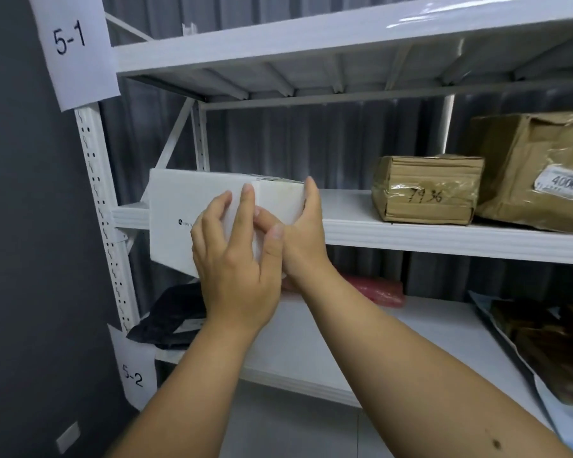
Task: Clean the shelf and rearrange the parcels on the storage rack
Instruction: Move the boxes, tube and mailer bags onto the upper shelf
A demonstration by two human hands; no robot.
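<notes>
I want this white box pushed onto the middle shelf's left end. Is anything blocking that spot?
Nothing visible does. The white box, held by both hands, faces bare middle shelf; the nearest taped brown parcel sits well to its right.

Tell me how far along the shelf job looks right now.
Looks done: two brown parcels sit on the middle shelf. In hand: the left hand and right hand hold a white box at that shelf's left end. Left: the black bag and red packet below. Cleaning can't be judged.
</notes>
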